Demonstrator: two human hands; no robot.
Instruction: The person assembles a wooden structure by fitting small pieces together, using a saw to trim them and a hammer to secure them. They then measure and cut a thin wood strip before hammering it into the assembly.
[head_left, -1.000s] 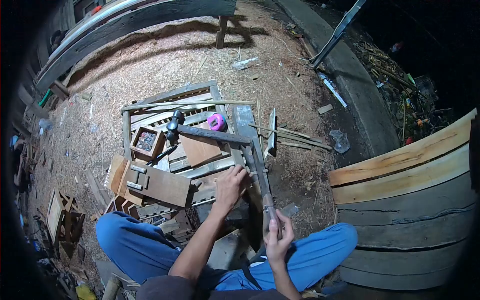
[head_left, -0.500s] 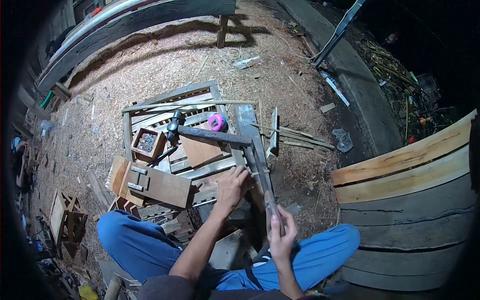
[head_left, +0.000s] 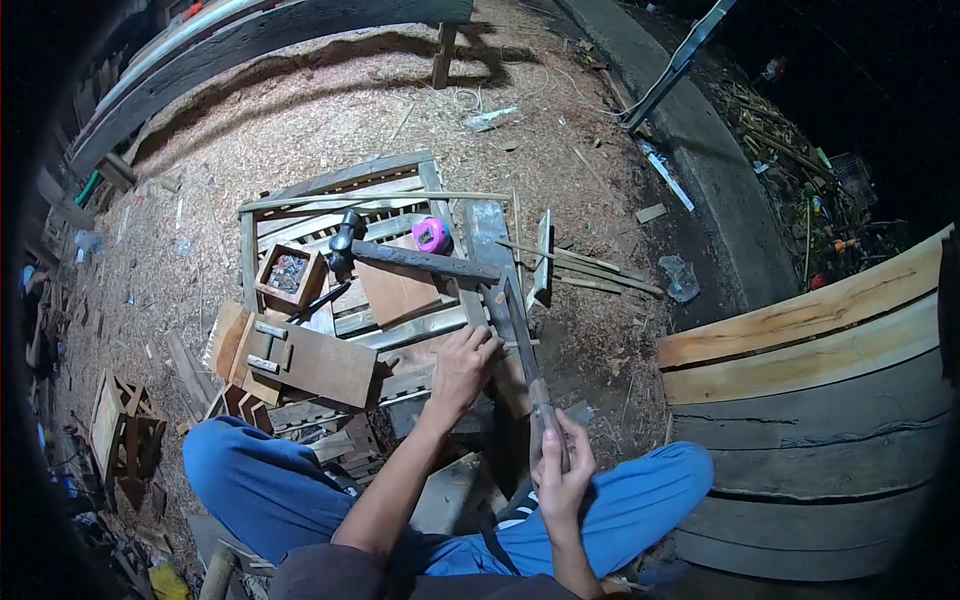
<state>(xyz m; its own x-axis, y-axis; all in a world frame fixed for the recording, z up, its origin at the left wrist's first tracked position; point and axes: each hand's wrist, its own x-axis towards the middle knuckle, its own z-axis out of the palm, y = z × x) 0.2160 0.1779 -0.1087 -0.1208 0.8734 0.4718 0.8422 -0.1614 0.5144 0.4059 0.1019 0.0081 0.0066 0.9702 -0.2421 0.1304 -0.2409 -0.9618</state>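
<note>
My right hand (head_left: 563,465) is closed round the grip of a long, narrow saw (head_left: 520,335), seen nearly edge-on, its blade slanting away from me. My left hand (head_left: 465,368) has curled fingers pressed down on the slatted wooden frame's near right side, with a thin wooden strip (head_left: 522,343) poking out beside them toward the blade. Beyond the hands lies a hammer (head_left: 425,260), its dark head to the left. A pink tape measure (head_left: 430,236) sits just past its handle. Left of the left hand rests a board with small wooden pieces on it (head_left: 325,368).
A small wooden box (head_left: 289,276) of metal bits stands on the slatted frame (head_left: 300,188). Thin sticks (head_left: 600,272) lie to the right, near a crumpled plastic bag (head_left: 680,278). Wide planks (head_left: 800,400) are at far right. A long bench (head_left: 260,50) crosses the back, over wood shavings.
The view has shifted slightly, moving the frame and tools a little left and up. Both hands keep nearly the same pose, the right still on the saw.
</note>
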